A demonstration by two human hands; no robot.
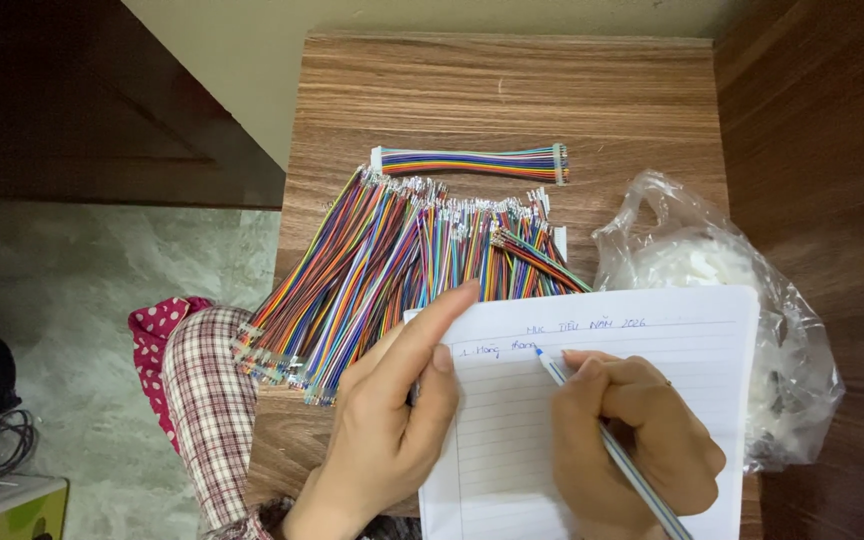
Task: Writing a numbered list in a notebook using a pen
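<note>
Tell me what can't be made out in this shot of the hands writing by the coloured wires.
Head view only:
- Lined notepad: lower part covered by left hand and right hand, bottom cut off by the frame.
- Pen: back end cut off.
- Plastic bag: white contents blurred.
- Wire pile: near ends hidden.

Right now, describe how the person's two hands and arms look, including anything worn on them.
Both hands are bare: no gloves, no watch or bracelet. The left hand has short, unpainted nails, and its wrist shows no sleeve. The right hand may carry a thin ring on one finger, too small to be sure. Its forearm is out of view.
</note>
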